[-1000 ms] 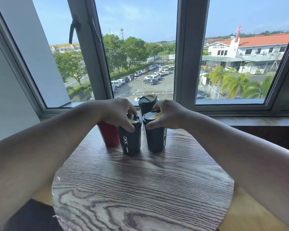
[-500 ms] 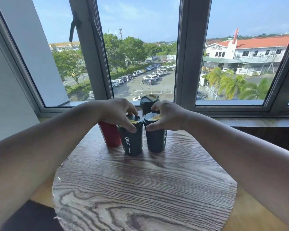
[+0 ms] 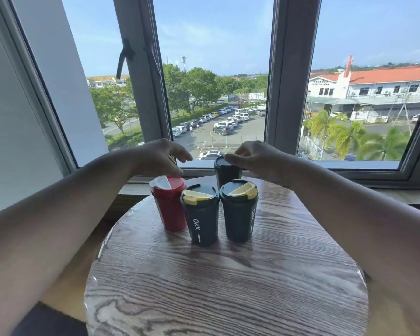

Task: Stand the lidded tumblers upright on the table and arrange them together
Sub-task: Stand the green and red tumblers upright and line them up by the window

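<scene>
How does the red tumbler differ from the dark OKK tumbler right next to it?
The red tumbler has a red body and a pale flap on its lid; the OKK tumbler is dark with a yellow flap. The OKK tumbler shows white lettering; the red tumbler shows none from here. The red tumbler stands farther back, just under the left hand; the OKK tumbler stands free. Both are upright, lidded and close together on the table.

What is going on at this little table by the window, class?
A person is arranging four lidded tumblers on a round wooden table. All stand upright in a close group: a red tumbler, two dark tumblers with yellow lid flaps in front, and another dark tumbler behind. The left hand hovers open just above the red one; the right hand has its fingertips on the back tumbler's lid.
</scene>
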A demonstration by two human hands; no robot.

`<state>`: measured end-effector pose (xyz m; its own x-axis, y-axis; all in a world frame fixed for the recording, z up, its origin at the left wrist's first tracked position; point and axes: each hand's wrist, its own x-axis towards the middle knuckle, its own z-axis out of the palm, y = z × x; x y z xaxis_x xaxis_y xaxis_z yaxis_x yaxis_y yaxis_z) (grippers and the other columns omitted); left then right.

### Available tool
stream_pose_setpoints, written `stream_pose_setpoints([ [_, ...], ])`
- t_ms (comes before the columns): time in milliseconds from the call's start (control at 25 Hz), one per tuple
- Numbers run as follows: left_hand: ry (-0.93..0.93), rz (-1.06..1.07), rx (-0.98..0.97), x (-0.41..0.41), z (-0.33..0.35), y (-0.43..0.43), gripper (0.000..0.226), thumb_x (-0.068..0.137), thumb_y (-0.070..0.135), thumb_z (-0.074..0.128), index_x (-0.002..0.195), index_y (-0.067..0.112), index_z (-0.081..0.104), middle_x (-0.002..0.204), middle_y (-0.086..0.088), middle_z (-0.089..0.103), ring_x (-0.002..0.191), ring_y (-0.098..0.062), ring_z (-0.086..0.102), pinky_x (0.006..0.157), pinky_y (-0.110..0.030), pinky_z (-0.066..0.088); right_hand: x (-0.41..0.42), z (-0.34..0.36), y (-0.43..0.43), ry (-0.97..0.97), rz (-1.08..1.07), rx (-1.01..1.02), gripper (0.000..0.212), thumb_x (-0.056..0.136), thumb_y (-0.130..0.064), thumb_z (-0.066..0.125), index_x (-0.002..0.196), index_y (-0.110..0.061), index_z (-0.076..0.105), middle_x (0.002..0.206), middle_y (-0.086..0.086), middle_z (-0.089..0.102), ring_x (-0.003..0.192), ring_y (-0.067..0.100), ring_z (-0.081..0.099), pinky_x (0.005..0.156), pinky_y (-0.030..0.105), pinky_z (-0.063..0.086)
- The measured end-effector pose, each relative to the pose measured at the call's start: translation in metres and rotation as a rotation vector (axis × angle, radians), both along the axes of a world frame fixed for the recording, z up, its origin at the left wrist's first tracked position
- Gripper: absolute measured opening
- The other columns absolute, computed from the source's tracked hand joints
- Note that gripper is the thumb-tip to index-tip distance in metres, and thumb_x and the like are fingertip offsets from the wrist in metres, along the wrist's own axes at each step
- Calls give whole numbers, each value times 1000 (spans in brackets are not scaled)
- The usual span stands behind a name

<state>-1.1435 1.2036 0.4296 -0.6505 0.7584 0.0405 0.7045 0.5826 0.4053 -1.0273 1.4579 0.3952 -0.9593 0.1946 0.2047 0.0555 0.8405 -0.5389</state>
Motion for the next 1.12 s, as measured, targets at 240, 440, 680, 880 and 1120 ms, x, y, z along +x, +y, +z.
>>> stream_pose_setpoints([
  [240,-104,34,-308,-22,-4,-6,81,70,25,91,141,40,55,143,6,55,122,-17,54,96,-34,47,-52,-2,11,9,-66,145,53,84,-45,75,126,-15,61,127,10,63,109,26,59,89,39,53],
  [440,-51,1,-396,-37,-17,0,86,61,38,94,138,44,56,145,7,52,131,-19,51,107,-41,49,-83,-17,9,-120,-44,272,72,77,-47,81,137,-16,55,131,10,58,109,27,57,80,32,47],
  [680,-81,-38,-345,-50,-18,7,77,63,31,92,133,43,60,139,7,54,123,-18,56,101,-41,55,-92,-27,14,-125,-34,249,79,72,-40,86,139,-17,53,129,8,59,101,23,54,79,31,47],
  [880,-63,-83,-348,-56,-15,35,87,63,24,93,140,39,56,137,12,52,126,-18,51,99,-33,49,-76,-18,20,-128,-25,134,87,63,-36,93,138,-18,53,121,5,60,106,26,59,91,38,55],
  [1120,-93,-148,-373,-55,-13,70,82,65,5,90,129,47,60,134,13,48,122,-20,47,95,-34,46,-59,-18,35,-156,-22,55,90,60,-39,95,138,-16,57,130,4,61,117,24,58,91,31,48],
])
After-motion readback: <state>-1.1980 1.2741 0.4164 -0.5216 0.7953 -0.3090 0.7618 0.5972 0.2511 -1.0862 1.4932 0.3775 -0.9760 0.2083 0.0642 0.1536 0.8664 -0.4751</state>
